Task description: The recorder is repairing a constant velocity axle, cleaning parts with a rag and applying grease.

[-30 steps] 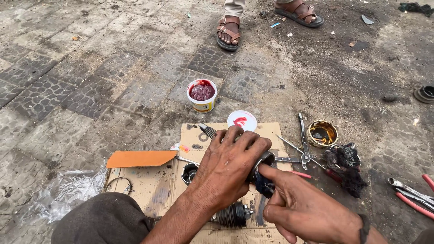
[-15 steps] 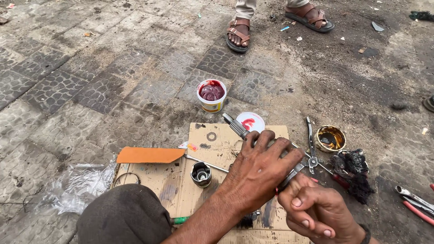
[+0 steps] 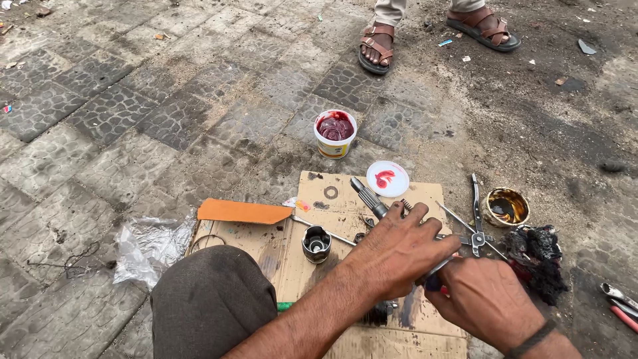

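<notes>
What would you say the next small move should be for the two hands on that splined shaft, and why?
Probably steady the splined shaft with the left hand while the right hand works its near end: both hands already close on it above the cardboard, and the open tub of red grease stands within reach.

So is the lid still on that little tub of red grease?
No, the tub of red grease stands open on the paving, and its white lid lies apart on the cardboard, smeared red.
</notes>
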